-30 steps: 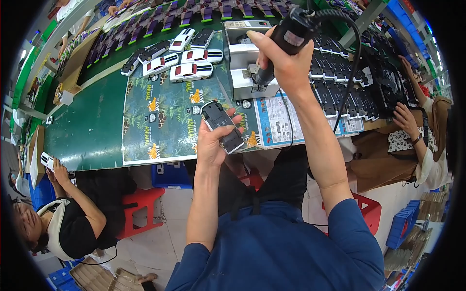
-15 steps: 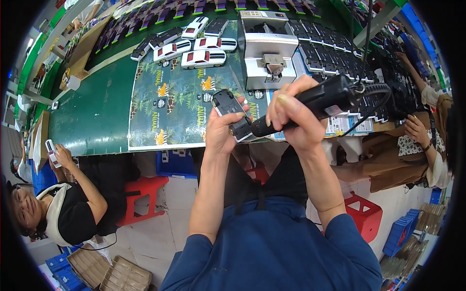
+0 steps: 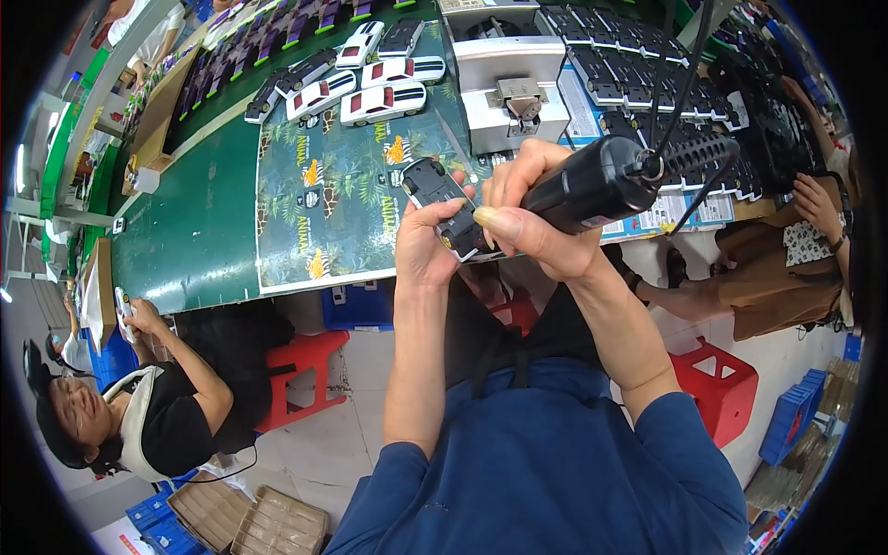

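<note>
My left hand (image 3: 425, 245) holds a toy car (image 3: 431, 188) upside down above the table's front edge, black underside facing up. My right hand (image 3: 550, 242) is wrapped around a black corded electric screwdriver (image 3: 587, 192), tilted so its back end points right and up towards me. The screwdriver's front end is at the car's nearer end, hidden behind my right thumb and fingers. Whether the bit touches the car cannot be seen. Just beyond my right hand stands a silver metal box-shaped device (image 3: 509, 83) with a small bracket on its front.
Several white toy cars (image 3: 384, 102) lie at the back of a printed sheet (image 3: 342, 213) on the green table (image 3: 199, 245). Rows of black car undersides (image 3: 629, 74) fill the right side. Co-workers sit left and right. A red stool (image 3: 717, 388) stands at right; the screwdriver's cable (image 3: 712, 148) hangs down.
The screwdriver's back end has tipped towards me, and my right fingers now cover its front end. The view has shifted slightly. My left hand keeps its hold on the toy car.
</note>
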Motion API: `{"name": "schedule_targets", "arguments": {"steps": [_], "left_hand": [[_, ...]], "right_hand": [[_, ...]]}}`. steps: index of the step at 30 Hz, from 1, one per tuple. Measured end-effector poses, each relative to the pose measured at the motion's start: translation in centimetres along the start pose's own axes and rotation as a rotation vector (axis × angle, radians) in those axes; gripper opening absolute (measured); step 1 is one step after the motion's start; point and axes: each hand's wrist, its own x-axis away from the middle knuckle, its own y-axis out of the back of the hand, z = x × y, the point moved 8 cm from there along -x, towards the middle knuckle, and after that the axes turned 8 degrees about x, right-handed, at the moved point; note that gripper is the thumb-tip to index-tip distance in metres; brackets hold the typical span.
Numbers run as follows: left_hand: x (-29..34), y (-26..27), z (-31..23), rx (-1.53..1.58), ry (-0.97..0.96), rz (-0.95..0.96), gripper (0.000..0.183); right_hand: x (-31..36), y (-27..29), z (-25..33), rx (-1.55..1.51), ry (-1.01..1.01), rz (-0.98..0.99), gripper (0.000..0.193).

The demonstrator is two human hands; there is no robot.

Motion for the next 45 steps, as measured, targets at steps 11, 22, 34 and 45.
{"name": "schedule_targets", "arguments": {"steps": [11, 22, 34, 45], "left_hand": [[0.6, -1.1, -0.4, -0.085, -0.044, 0.040, 0.059], [2.0, -4.9, -4.3, -0.764, -0.297, 0.125, 0.043], [5.5, -3.7, -21.4, -2.679, -0.992, 0.273, 0.090], [7.8, -3.7, -19.1, -2.058, -1.280, 0.080, 0.059]], "right_hand": [[1.0, 0.7, 0.0, -0.151, -0.017, -0.101, 0.023], [1.3, 2.3, 3.4, -0.183, 0.066, -0.083, 0.006], [3.0, 7.3, 0.9, -0.149, -0.011, -0.158, 0.013], [4.6, 9.2, 1.7, -0.146, -0.063, -0.214, 0.012]]}}
